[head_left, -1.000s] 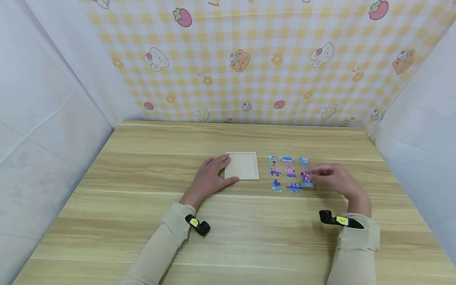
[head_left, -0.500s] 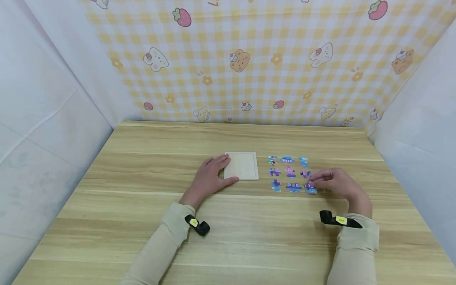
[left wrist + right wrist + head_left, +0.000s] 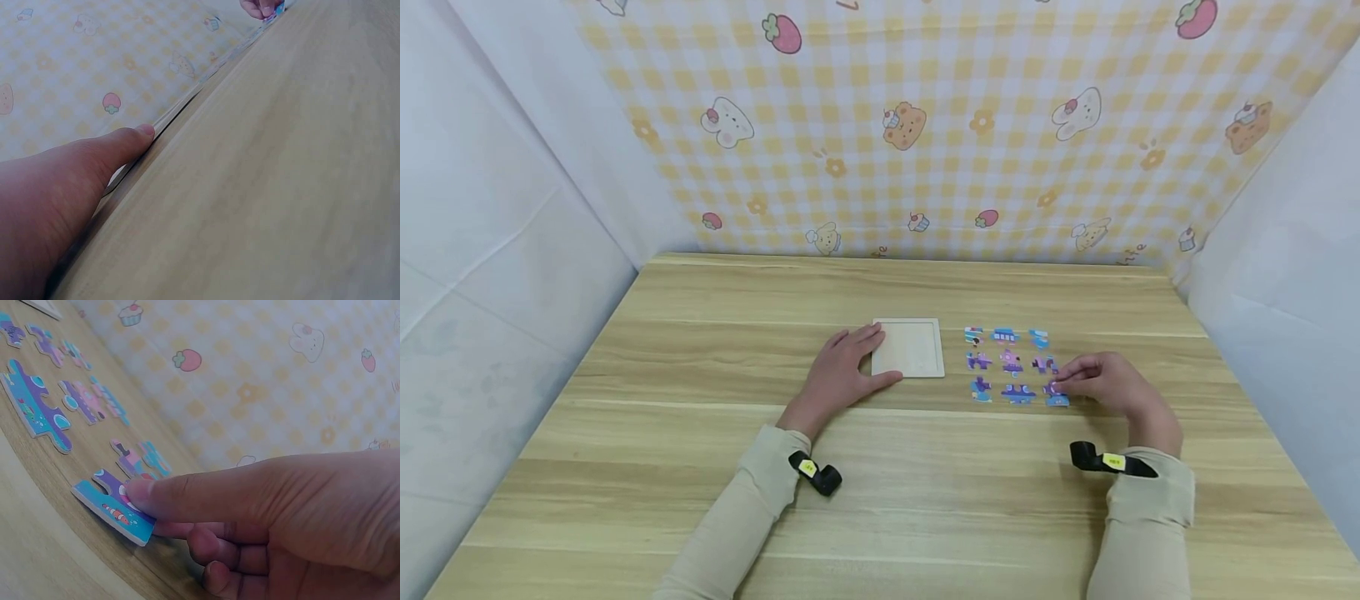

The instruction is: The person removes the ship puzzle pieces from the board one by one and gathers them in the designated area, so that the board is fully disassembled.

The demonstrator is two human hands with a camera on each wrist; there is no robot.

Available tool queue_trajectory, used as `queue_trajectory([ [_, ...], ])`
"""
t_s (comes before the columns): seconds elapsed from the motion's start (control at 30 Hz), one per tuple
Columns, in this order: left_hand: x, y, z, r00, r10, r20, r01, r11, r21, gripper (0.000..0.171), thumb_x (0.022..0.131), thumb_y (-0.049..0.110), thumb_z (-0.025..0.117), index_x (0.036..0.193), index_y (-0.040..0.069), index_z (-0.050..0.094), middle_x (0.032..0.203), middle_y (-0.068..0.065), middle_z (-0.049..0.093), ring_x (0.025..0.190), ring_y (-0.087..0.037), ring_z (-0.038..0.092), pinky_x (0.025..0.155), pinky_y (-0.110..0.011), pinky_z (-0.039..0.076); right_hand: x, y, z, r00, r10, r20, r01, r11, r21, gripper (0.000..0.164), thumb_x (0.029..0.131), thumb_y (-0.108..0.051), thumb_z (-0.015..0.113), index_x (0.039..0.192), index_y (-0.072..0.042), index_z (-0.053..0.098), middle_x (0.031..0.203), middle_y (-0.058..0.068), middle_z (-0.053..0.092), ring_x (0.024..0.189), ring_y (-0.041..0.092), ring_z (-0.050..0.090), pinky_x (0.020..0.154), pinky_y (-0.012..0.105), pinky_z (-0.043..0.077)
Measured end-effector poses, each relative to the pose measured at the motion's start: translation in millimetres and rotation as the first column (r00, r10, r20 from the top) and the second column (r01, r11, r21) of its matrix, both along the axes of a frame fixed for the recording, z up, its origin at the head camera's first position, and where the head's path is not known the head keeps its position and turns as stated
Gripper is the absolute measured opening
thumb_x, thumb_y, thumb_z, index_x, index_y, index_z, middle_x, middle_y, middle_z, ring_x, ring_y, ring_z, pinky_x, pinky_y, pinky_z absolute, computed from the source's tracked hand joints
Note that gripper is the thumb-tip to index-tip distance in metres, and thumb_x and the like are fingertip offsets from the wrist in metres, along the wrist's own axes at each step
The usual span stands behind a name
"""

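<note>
In the head view, my left hand (image 3: 842, 375) rests at the left side of a pale square wooden puzzle tray (image 3: 916, 354). Its thumb lies along the tray's front edge, and its fingertips touch the back left corner. My right hand (image 3: 1112, 383) pinches a blue and purple corner puzzle piece (image 3: 115, 509) with an orange-striped fish printed on it. The thumb presses on top of that piece; the fingertips beneath are partly hidden. Several other jigsaw pieces (image 3: 1011, 362) lie in spaced rows between the tray and my right hand.
The wood-grain table (image 3: 925, 500) carries everything. A yellow checked cloth (image 3: 850, 150) hangs behind its far edge, with white cloth (image 3: 512, 250) at the left. Black wrist cameras (image 3: 816, 475) sit on both sleeves.
My right hand has moved slightly toward me with the fish piece, pulling it away from the piece behind; it has hardly moved in the last half second. The left hand stays put.
</note>
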State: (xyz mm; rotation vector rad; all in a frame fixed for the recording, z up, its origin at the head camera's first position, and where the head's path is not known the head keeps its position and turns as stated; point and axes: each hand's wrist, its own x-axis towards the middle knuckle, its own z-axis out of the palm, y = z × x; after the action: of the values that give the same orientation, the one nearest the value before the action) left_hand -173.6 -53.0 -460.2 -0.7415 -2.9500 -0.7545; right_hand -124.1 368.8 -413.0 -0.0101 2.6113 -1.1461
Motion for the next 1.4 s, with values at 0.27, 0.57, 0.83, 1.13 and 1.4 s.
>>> queue_trajectory([
  [0.27,-0.7,-0.2,-0.5,1.0,-0.001,0.004,0.001,1.0,0.0,0.089,0.09,0.068,0.066,0.155,0.01,0.048,0.163,-0.002,0.041,0.153,-0.018,0.033,0.128,-0.038,0.016,-2.2,-1.9,-0.3,0.999,-0.028,0.017,0.028,0.999,0.037,0.018,0.094,-0.016,0.077,0.102,0.0,0.077,0.092,0.002,0.072,0.087,0.017,0.057,0.076,0.023,0.049],
  [0.57,-0.3,-1.1,0.5,1.0,-0.002,0.007,0.002,1.0,-0.002,0.089,0.09,0.067,0.067,0.155,0.01,0.048,0.163,-0.002,0.041,0.153,-0.018,0.033,0.128,-0.039,0.016,-2.8,-1.0,0.5,1.0,-0.006,0.008,0.005,0.996,0.087,0.017,0.096,-0.018,0.076,0.101,-0.003,0.08,0.102,0.005,0.074,0.092,0.019,0.057,0.081,0.03,0.047],
  [0.83,-0.3,-1.1,-0.7,1.0,-0.001,0.02,0.001,1.0,-0.005,0.089,0.091,0.068,0.065,0.156,0.011,0.046,0.164,-0.001,0.039,0.153,-0.016,0.031,0.128,-0.037,0.015,-1.9,-1.9,0.6,1.0,-0.009,0.011,0.008,0.996,0.093,0.018,0.097,-0.02,0.075,0.103,-0.004,0.081,0.107,0.008,0.076,0.096,0.019,0.059,0.087,0.033,0.047],
  [1.13,-1.5,-0.2,-1.1,1.0,-0.001,0.011,0.001,1.0,-0.008,0.089,0.091,0.069,0.065,0.156,0.011,0.047,0.164,-0.001,0.04,0.153,-0.016,0.032,0.128,-0.037,0.015,-2.5,0.2,-1.5,1.0,-0.004,0.007,0.003,0.995,0.102,0.02,0.098,-0.02,0.074,0.104,-0.003,0.08,0.107,0.008,0.075,0.094,0.02,0.057,0.084,0.032,0.047],
  [1.4,-1.6,0.0,-0.7,1.0,0.0,0.015,0.0,1.0,-0.011,0.089,0.091,0.069,0.064,0.156,0.01,0.047,0.164,-0.001,0.039,0.153,-0.016,0.032,0.128,-0.038,0.015,-1.9,0.3,0.1,1.0,-0.002,0.018,0.0,0.994,0.109,0.022,0.098,-0.022,0.073,0.105,-0.002,0.079,0.108,0.009,0.075,0.093,0.02,0.057,0.082,0.032,0.047],
])
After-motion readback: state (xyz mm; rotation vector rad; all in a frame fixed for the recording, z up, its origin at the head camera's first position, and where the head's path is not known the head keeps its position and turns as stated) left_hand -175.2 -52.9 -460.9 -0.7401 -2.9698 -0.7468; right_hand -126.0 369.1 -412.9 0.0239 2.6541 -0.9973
